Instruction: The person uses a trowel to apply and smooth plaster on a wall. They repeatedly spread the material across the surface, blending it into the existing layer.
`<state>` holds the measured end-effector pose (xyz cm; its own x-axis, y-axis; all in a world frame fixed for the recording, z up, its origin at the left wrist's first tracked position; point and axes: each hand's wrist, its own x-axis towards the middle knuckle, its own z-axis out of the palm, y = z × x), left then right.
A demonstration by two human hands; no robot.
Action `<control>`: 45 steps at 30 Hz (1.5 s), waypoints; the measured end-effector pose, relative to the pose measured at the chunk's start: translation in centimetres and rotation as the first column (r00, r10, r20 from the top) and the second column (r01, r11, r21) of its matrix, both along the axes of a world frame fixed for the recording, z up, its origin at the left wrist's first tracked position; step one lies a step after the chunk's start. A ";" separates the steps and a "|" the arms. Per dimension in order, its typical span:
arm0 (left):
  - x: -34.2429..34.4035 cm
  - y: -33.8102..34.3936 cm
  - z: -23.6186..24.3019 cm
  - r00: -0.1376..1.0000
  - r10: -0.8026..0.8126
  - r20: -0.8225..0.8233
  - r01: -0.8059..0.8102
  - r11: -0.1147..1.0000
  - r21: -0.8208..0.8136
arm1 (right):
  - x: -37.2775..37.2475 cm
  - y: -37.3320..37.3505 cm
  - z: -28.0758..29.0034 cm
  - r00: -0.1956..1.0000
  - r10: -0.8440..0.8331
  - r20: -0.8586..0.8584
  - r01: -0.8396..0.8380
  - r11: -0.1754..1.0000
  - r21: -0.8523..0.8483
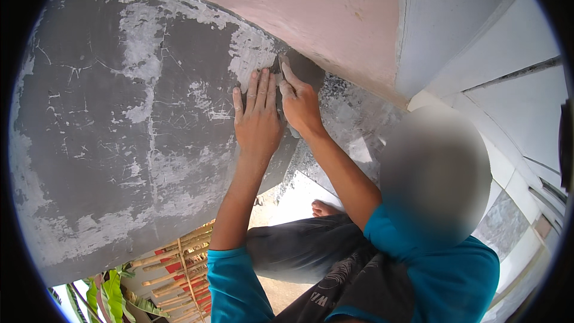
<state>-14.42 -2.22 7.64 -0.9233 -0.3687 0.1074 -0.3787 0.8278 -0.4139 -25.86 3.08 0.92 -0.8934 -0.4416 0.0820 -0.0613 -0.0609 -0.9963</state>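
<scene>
My left hand [259,110] lies flat on a large dark grey plastered surface [197,125], its fingers stretched toward the curved edge by the pink wall. Close beside it, my right hand [301,104] is closed on what looks like a flat scraper [283,60], index finger laid along it. Only a pale tip and a grey bit below the palm show; the fingers cover the rest. Both hands are dusted with grey. Pale scraped streaks and fine light cracks mark the surface around them. My forearms reach in from teal sleeves.
A pink wall [311,6] borders the grey surface's far edge. Dusty floor with rubble [353,113] lies right of my hands, with white walls [508,66] farther right. A bamboo fence [185,275] and green leaves [112,293] are lower left. A blurred patch hides the area by my right upper arm.
</scene>
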 end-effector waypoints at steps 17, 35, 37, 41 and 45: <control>-0.1 -0.1 0.0 0.998 0.053 0.020 -0.054 0.998 0.026 | -0.4 0.9 1.1 0.868 0.260 0.422 -0.257 0.964 -0.067; -0.8 -0.3 1.3 0.998 0.063 -0.026 -0.065 0.993 -0.095 | -0.7 0.9 1.5 0.841 0.257 0.477 -0.258 0.964 -0.065; -0.8 -0.2 1.4 0.997 0.070 -0.025 -0.072 0.993 -0.089 | -0.5 0.8 1.5 0.908 0.247 0.337 -0.266 0.964 0.011; -0.9 -0.2 1.5 0.998 0.059 -0.021 -0.061 0.993 -0.101 | -0.7 0.8 1.5 0.790 0.248 0.560 -0.229 0.968 -0.106; -0.9 -0.3 1.4 0.998 0.055 -0.041 -0.059 0.993 -0.099 | -0.9 1.1 1.5 0.965 0.205 0.163 -0.217 0.975 0.057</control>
<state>-15.35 -2.53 9.05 -0.8958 -0.4060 0.1808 -0.4408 0.7596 -0.4782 -26.80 4.20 2.42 -0.7784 -0.6213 -0.0903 0.1011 0.0180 -0.9947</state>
